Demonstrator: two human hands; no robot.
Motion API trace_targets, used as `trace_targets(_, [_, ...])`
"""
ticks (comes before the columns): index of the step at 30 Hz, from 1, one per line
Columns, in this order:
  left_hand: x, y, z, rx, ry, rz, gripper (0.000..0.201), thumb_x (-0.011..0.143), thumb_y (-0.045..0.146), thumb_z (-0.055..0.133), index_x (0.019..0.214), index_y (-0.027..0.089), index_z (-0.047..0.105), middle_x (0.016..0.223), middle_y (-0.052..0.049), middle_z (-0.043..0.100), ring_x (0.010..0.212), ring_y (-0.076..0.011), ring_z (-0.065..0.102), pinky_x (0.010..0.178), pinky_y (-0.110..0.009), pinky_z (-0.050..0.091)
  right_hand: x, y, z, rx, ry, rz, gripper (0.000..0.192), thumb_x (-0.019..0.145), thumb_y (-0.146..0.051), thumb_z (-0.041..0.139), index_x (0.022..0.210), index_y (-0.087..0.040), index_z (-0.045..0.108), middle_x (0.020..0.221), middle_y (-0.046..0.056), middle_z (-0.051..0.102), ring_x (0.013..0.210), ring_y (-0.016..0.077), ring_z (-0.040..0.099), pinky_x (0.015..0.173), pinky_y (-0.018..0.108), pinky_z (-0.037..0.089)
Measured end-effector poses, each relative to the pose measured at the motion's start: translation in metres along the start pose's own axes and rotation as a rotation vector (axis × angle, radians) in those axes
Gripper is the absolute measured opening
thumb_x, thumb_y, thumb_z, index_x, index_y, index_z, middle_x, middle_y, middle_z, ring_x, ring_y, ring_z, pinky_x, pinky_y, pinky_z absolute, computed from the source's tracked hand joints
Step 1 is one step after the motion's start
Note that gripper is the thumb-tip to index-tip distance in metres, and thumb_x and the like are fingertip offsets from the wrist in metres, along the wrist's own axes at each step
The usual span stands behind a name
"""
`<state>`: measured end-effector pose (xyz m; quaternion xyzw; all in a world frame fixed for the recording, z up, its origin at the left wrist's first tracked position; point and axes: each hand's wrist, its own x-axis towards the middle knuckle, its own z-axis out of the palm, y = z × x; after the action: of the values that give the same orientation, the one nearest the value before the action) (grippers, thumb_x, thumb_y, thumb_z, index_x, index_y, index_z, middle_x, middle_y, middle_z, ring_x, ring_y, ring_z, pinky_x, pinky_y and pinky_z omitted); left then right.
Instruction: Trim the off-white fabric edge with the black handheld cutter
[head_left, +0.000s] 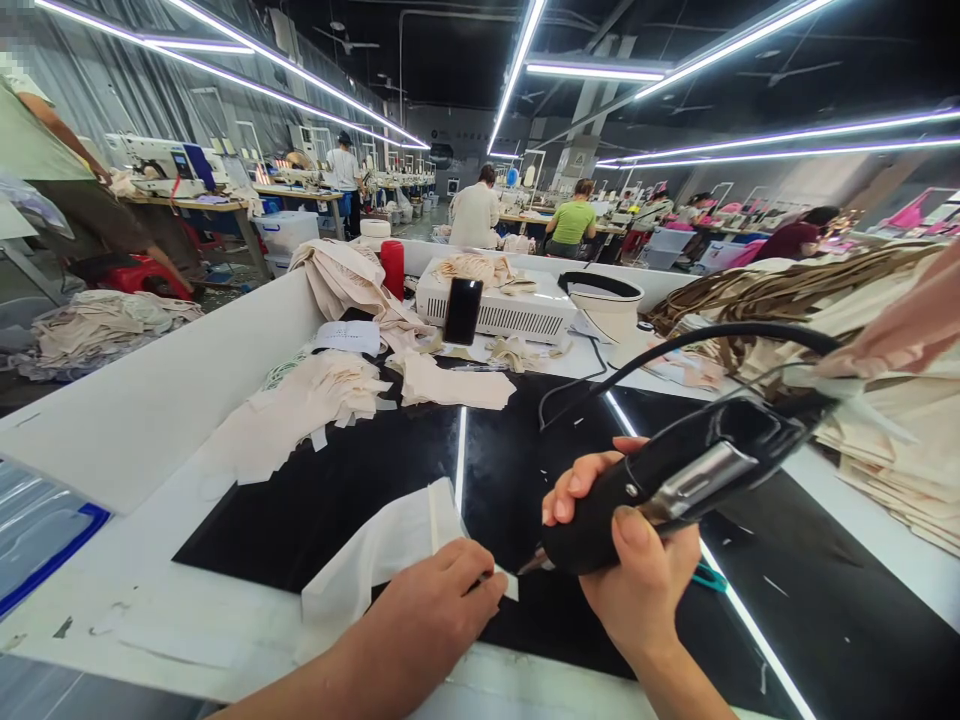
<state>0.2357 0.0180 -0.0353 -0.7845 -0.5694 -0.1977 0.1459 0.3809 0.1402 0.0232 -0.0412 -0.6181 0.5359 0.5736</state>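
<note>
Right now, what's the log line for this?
left hand: holds white fabric; right hand: grips black tool; tool tip: near fabric's edge

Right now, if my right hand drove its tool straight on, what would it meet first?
Probably the end of the white fabric piece, just ahead of the metal tip on the black corded handheld tool, with your left hand beyond; depth is unclear.

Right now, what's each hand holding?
Left hand: closed, pinching the white fabric piece.
Right hand: closed around the black handheld tool.
</note>
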Motion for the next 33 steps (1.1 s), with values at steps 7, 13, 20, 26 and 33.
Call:
trace_targets(7, [-0.001,0.0,0.001,0.045,0.004,0.041,0.043,0.079,0.021,0.076,0.119,0.03,0.062,0.11,0.006,0.061,0.095,-0.0004,0.06,0.078,-0.011,0.061,0.0,-0.002,0.0,-0.015,-0.017,-0.025,0.044,0.104,-0.035,0.049,0.131,-0.011,0.022,0.094,0.004,0.039,0.08,0.0012,0.054,0.067,0.017,0.053])
trace_targets(13, [0.005,-0.001,-0.002,0.043,0.031,0.038,0.04,0.077,0.023,0.078,0.114,0.029,0.063,0.107,0.007,0.062,0.093,-0.002,0.061,0.075,-0.013,0.061,-0.004,0.0,-0.002,-0.023,-0.033,-0.029,0.041,0.105,-0.032,0.047,0.131,-0.012,0.023,0.095,0.005,0.04,0.081,0.001,0.055,0.07,0.018,0.054])
trace_targets(20, [0.009,-0.004,0.0,0.02,0.028,0.044,0.04,0.079,0.022,0.076,0.117,0.028,0.063,0.108,0.007,0.062,0.094,-0.0014,0.061,0.077,-0.012,0.06,-0.001,-0.004,-0.001,-0.001,-0.027,-0.015,0.039,0.104,-0.029,0.045,0.13,-0.012,0.022,0.093,0.004,0.039,0.08,0.0015,0.055,0.069,0.018,0.053])
trace_targets(26, [0.012,-0.005,0.001,0.013,0.0,0.043,0.042,0.08,0.019,0.074,0.119,0.028,0.061,0.107,0.005,0.063,0.095,-0.0038,0.062,0.074,-0.014,0.061,-0.002,-0.004,-0.003,0.017,-0.089,-0.052,0.039,0.106,-0.03,0.044,0.134,-0.013,0.024,0.095,0.005,0.039,0.084,0.0018,0.054,0.072,0.018,0.053])
trace_targets(33, [0.016,-0.003,-0.005,0.036,0.048,0.071,0.049,0.073,0.019,0.081,0.118,0.026,0.063,0.102,0.004,0.061,0.093,-0.0046,0.061,0.072,-0.014,0.061,-0.005,-0.001,-0.004,-0.048,-0.07,-0.023,0.034,0.107,-0.026,0.041,0.133,-0.013,0.023,0.096,0.005,0.039,0.084,0.0009,0.054,0.072,0.018,0.054])
